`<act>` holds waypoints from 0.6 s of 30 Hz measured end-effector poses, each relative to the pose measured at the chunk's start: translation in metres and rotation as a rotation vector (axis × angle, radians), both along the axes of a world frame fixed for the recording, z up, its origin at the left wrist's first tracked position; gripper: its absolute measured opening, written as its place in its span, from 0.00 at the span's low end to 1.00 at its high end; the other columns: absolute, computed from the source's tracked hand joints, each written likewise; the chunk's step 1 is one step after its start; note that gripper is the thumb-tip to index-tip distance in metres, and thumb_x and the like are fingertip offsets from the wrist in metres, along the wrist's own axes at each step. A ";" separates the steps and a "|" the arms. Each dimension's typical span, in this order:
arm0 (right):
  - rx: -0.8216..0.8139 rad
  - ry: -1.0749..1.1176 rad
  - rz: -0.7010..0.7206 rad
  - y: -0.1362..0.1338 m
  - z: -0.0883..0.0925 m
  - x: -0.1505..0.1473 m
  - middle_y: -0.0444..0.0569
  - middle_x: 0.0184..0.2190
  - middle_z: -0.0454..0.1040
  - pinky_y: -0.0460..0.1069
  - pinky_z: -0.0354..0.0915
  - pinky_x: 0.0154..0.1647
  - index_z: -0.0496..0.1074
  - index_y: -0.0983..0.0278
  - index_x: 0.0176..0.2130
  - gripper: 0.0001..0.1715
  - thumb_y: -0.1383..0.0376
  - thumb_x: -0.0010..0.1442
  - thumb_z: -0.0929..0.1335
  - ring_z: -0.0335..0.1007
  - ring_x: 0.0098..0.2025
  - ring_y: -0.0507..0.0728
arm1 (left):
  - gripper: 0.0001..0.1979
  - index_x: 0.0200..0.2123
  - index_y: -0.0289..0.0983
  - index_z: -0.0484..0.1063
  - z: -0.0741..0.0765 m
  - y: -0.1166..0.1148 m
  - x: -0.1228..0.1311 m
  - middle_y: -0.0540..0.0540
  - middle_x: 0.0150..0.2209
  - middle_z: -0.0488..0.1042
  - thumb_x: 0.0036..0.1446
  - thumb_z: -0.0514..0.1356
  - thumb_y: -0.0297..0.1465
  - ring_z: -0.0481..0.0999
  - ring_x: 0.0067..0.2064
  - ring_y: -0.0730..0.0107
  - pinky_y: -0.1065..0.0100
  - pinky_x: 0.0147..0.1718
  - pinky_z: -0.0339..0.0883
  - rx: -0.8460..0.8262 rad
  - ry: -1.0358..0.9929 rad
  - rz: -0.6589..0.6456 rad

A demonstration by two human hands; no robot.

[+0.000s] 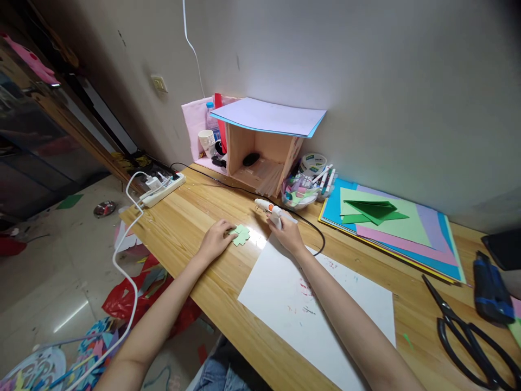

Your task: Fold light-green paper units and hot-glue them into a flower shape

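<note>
My right hand [287, 233] is wrapped round the handle of a white glue gun [266, 205] with an orange part, its nozzle pointing left above the table. A black cord curves over the table just right of that hand. My left hand [217, 239] rests on the wood, closed at the left edge of a small light green paper cutout [242, 235] with a notched outline. The cutout lies low at the table surface, left of the glue gun. A white sheet [277, 293] with small coloured marks lies under my right forearm.
Behind stands an open cardboard box [240, 146] topped with lilac paper, beside tubs of paper scraps [300, 195] and markers. A stack of coloured paper [427, 255], black scissors [464, 326] and a power strip [163, 191] with a white cable edge the workspace. Scraps litter the floor.
</note>
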State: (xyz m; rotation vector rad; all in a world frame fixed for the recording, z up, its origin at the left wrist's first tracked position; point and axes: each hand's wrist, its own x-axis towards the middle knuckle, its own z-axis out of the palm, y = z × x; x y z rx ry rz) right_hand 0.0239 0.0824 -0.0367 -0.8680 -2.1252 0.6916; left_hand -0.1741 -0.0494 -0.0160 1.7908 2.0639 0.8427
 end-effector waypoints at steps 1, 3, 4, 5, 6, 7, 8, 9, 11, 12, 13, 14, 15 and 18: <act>0.002 -0.004 0.004 0.000 0.000 0.000 0.52 0.33 0.70 0.51 0.59 0.40 0.70 0.66 0.35 0.14 0.57 0.58 0.62 0.63 0.38 0.58 | 0.10 0.38 0.38 0.71 -0.001 -0.001 0.002 0.46 0.36 0.69 0.53 0.57 0.35 0.70 0.38 0.66 0.66 0.39 0.64 0.007 -0.009 0.021; 0.003 -0.008 0.011 0.000 0.000 0.000 0.52 0.33 0.70 0.51 0.59 0.40 0.70 0.66 0.36 0.14 0.58 0.58 0.62 0.63 0.38 0.58 | 0.09 0.37 0.37 0.70 -0.003 -0.003 0.009 0.46 0.35 0.69 0.53 0.57 0.34 0.70 0.37 0.67 0.67 0.38 0.64 0.030 -0.014 0.078; 0.004 -0.007 0.014 0.000 -0.001 0.000 0.52 0.33 0.70 0.51 0.59 0.41 0.70 0.66 0.36 0.14 0.58 0.58 0.62 0.63 0.38 0.58 | 0.08 0.36 0.37 0.70 -0.003 -0.005 0.012 0.47 0.35 0.68 0.53 0.57 0.34 0.70 0.36 0.68 0.68 0.37 0.64 0.036 -0.007 0.111; 0.004 -0.005 0.016 0.001 -0.001 0.000 0.52 0.33 0.70 0.51 0.59 0.41 0.70 0.66 0.36 0.14 0.58 0.58 0.62 0.63 0.39 0.58 | 0.08 0.35 0.37 0.69 -0.004 -0.006 0.016 0.47 0.34 0.68 0.53 0.57 0.34 0.69 0.34 0.68 0.68 0.35 0.64 0.032 0.010 0.143; 0.005 -0.003 0.019 0.001 -0.001 0.000 0.52 0.34 0.70 0.51 0.59 0.41 0.70 0.65 0.37 0.14 0.59 0.58 0.62 0.63 0.39 0.58 | 0.08 0.35 0.37 0.69 -0.003 -0.007 0.020 0.47 0.33 0.68 0.53 0.57 0.34 0.69 0.33 0.69 0.68 0.34 0.63 0.023 0.037 0.174; 0.005 0.001 0.021 0.000 -0.002 0.000 0.52 0.35 0.70 0.51 0.59 0.41 0.70 0.66 0.37 0.14 0.59 0.58 0.62 0.63 0.39 0.58 | 0.08 0.34 0.37 0.69 -0.003 -0.008 0.024 0.47 0.33 0.68 0.54 0.57 0.35 0.69 0.33 0.68 0.68 0.33 0.63 0.013 0.074 0.197; 0.004 0.004 0.022 0.000 -0.002 0.000 0.52 0.35 0.70 0.51 0.59 0.41 0.70 0.66 0.37 0.14 0.59 0.58 0.62 0.63 0.39 0.58 | 0.08 0.34 0.37 0.68 -0.002 -0.009 0.027 0.46 0.33 0.68 0.54 0.56 0.35 0.68 0.33 0.68 0.68 0.33 0.62 0.003 0.116 0.211; 0.003 0.007 0.020 0.000 -0.002 0.000 0.53 0.35 0.70 0.51 0.59 0.41 0.70 0.66 0.37 0.14 0.59 0.58 0.62 0.63 0.39 0.58 | 0.08 0.34 0.37 0.68 -0.002 -0.009 0.030 0.46 0.33 0.68 0.55 0.56 0.35 0.68 0.33 0.67 0.67 0.32 0.61 -0.007 0.162 0.221; 0.003 0.014 0.012 -0.001 0.001 0.000 0.53 0.35 0.70 0.51 0.59 0.41 0.69 0.66 0.36 0.14 0.59 0.58 0.62 0.64 0.39 0.58 | 0.08 0.33 0.36 0.68 0.001 -0.008 0.035 0.45 0.33 0.68 0.56 0.55 0.35 0.68 0.35 0.65 0.67 0.32 0.60 -0.024 0.252 0.229; 0.000 0.014 0.008 -0.002 0.003 0.001 0.53 0.35 0.70 0.51 0.59 0.40 0.69 0.66 0.36 0.14 0.58 0.57 0.62 0.64 0.39 0.58 | 0.09 0.33 0.36 0.68 0.002 -0.008 0.036 0.44 0.33 0.68 0.56 0.54 0.36 0.68 0.35 0.64 0.66 0.32 0.60 -0.033 0.292 0.232; -0.009 0.010 0.007 -0.003 0.006 0.002 0.53 0.34 0.70 0.50 0.59 0.39 0.69 0.66 0.35 0.14 0.58 0.57 0.63 0.64 0.38 0.58 | 0.09 0.33 0.36 0.68 0.003 -0.007 0.037 0.44 0.33 0.68 0.57 0.54 0.35 0.68 0.35 0.63 0.66 0.32 0.59 -0.042 0.324 0.235; -0.023 0.000 0.014 -0.003 0.011 0.003 0.52 0.32 0.70 0.50 0.59 0.38 0.69 0.66 0.34 0.14 0.58 0.57 0.62 0.64 0.36 0.58 | 0.09 0.32 0.36 0.68 0.005 -0.006 0.038 0.43 0.33 0.68 0.57 0.53 0.35 0.68 0.35 0.63 0.66 0.32 0.59 -0.052 0.349 0.237; -0.041 -0.015 0.027 -0.003 0.016 0.004 0.51 0.31 0.70 0.49 0.59 0.35 0.69 0.66 0.33 0.14 0.57 0.57 0.62 0.64 0.34 0.57 | 0.10 0.31 0.36 0.68 0.006 -0.005 0.039 0.43 0.32 0.68 0.58 0.52 0.35 0.68 0.35 0.63 0.66 0.32 0.58 -0.063 0.368 0.237; -0.080 -0.079 0.120 -0.004 0.035 0.009 0.49 0.26 0.69 0.48 0.57 0.30 0.68 0.65 0.29 0.15 0.57 0.56 0.62 0.63 0.28 0.55 | 0.10 0.29 0.36 0.69 0.009 -0.002 0.037 0.43 0.32 0.69 0.58 0.52 0.33 0.68 0.35 0.63 0.66 0.31 0.58 -0.098 0.407 0.221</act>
